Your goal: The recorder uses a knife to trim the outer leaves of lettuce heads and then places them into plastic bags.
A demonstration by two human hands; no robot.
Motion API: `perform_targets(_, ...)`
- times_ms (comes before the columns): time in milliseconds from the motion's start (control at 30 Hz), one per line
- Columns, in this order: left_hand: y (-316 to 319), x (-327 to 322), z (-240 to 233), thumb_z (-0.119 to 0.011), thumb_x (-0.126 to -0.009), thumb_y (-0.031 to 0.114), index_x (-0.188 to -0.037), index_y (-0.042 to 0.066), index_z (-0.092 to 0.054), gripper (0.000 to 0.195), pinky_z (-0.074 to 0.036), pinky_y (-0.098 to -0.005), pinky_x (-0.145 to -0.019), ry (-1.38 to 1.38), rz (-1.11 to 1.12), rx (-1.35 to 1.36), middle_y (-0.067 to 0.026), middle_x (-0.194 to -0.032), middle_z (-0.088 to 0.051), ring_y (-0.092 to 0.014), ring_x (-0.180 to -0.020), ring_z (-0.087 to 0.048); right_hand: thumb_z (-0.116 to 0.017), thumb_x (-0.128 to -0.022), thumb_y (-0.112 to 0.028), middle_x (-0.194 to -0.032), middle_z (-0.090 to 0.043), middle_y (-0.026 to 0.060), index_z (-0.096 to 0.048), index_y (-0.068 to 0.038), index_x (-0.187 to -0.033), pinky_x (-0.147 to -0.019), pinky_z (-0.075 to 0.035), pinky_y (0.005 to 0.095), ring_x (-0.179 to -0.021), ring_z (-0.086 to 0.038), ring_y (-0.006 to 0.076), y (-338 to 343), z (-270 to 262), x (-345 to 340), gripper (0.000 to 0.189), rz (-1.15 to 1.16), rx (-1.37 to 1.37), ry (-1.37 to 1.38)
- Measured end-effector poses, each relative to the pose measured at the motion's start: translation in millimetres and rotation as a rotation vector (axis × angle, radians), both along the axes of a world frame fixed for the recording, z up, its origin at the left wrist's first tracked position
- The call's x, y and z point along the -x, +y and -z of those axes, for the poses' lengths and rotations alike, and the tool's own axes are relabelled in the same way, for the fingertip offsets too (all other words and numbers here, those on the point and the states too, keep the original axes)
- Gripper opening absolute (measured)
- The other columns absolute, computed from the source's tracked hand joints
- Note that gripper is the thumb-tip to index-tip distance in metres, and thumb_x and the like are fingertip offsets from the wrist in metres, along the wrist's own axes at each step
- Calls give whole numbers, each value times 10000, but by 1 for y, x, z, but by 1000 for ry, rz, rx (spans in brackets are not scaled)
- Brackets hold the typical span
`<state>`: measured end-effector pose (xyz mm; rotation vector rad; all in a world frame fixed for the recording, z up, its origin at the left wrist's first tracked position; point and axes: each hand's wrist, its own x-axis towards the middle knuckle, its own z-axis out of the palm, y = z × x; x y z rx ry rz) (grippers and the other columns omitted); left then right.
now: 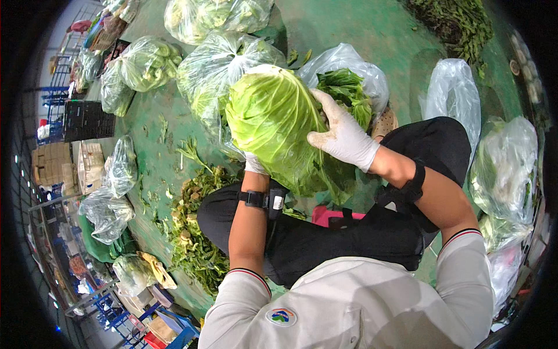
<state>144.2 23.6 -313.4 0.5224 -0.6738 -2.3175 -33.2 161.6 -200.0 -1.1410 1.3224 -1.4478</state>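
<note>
A large light-green head of leafy vegetable [274,118], lettuce or cabbage, is held up in front of me between both hands. My left hand [256,165], in a white glove, supports it from beneath at the lower left; its fingers are hidden behind the leaves. My right hand [346,133], in a soiled white glove, grips the right side with thumb and forefinger spread along the leaves. Just beyond that hand, an open clear plastic bag [368,72] contains darker leafy greens [344,87]. A tied clear bag of greens [200,87] stands behind the head.
Trimmed leaves and stalk ends [196,227] lie heaped by my left knee. More bagged greens stand at the far left [148,63] and right [505,170]. An empty-looking clear bag [453,91] rests beyond my right knee. A black crate [89,121] stands left on the green floor [340,22].
</note>
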Motion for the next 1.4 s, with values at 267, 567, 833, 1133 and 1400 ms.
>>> perform_targets(267, -9, -2, 24, -339, -983, 346, -1392, 99, -295, 480, -403, -425, -996, 1, -135, 123, -125, -1378, -402, -271, -1195, -455, -648, -688, -20, -1091, -499, 86, -379, -9, -1288, -864, -398, 281, -957, -443, 169, -1, -4, 9, 658, 74, -97, 13)
perform_targets(567, 5, -17, 29, -400, -963, 350, -1377, 86, -315, 498, -399, -427, -998, -52, -24, 54, -136, -1363, -409, -286, -1194, -448, -607, -710, 22, -1055, -505, 82, -404, -31, -1301, -779, -448, 237, -867, -514, 137, 1, -18, 17, 628, 56, -244, -364)
perform_targets(833, 31, -39, -1, -365, -940, 447, -1374, 90, -327, 564, -389, -454, -997, -21, 102, -133, -140, -1365, -409, -308, -1194, -445, -551, -750, 19, -936, -614, 44, -550, -11, -1194, -751, -485, 225, -750, -572, 116, -7, -16, 59, 446, 57, -176, -591)
perform_targets(1133, 19, 0, 38, -325, -913, 556, -1370, 93, -341, 651, -378, -485, -997, 89, 100, -320, -145, -1367, -409, -332, -1194, -441, -569, -754, -113, -1233, -532, 138, -465, 27, -1263, -929, -466, 309, -1072, -560, 200, -6, -53, 101, 537, 153, -5, -638)
perform_targets(1400, 26, 4, 50, -327, -965, 424, -1348, 87, -384, 513, -374, -462, -1007, 214, 284, -372, -137, -1364, -427, -305, -1199, -447, -472, -810, -164, -1318, -475, 119, -375, -1, -1352, -1002, -395, 329, -1166, -494, 222, -6, -62, 162, 574, 480, 131, -417)
